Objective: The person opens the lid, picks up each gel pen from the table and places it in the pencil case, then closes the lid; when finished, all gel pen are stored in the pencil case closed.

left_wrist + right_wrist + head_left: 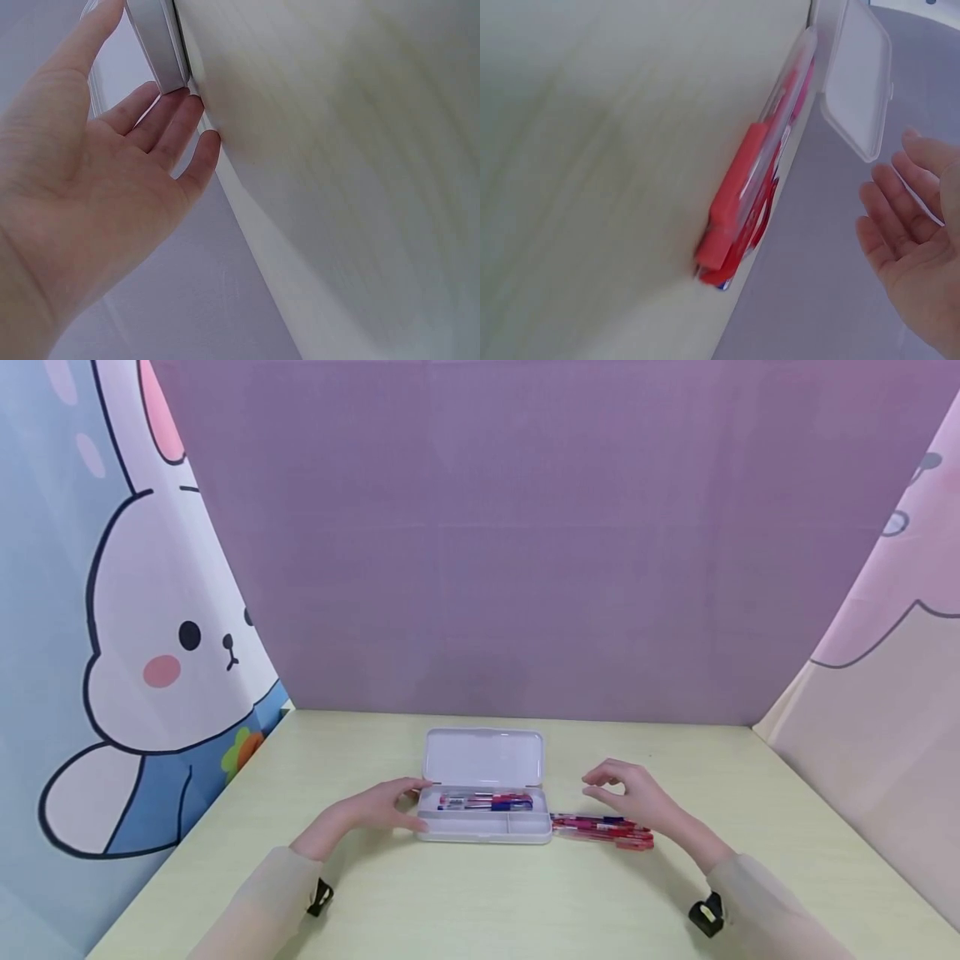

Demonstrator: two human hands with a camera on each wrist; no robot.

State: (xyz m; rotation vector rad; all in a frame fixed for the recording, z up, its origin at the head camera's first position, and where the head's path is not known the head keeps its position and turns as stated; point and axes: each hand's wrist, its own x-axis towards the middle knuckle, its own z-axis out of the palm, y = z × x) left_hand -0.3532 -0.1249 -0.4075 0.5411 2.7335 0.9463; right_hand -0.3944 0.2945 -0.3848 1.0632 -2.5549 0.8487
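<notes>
Open, white, glossy plastic rectangular pencil case (461,828) on a pale wood-grained counter (465,902), slim clear-barrelled pens (487,802) inside, left hand (378,806) gripping its left end, right hand (633,789) empty, fingers loosely curved, near red-capped translucent pens (611,832).

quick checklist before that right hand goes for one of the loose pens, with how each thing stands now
1. Lid raised: ok, it stands open behind the pencil case.
2. Case steadied: ok, the left grip spans its left end.
3. Right grip free: ok, thumb and fingertips apart, holding nothing.
4. Loose pens spread for a single pick: not ok, they overlap in a bunch to the right of the case.
5. Pens inside lying within the case: ok, they lie lengthwise in its rear compartment.
6. Exact loose pen count: cannot tell, the overlap hides some.
</notes>
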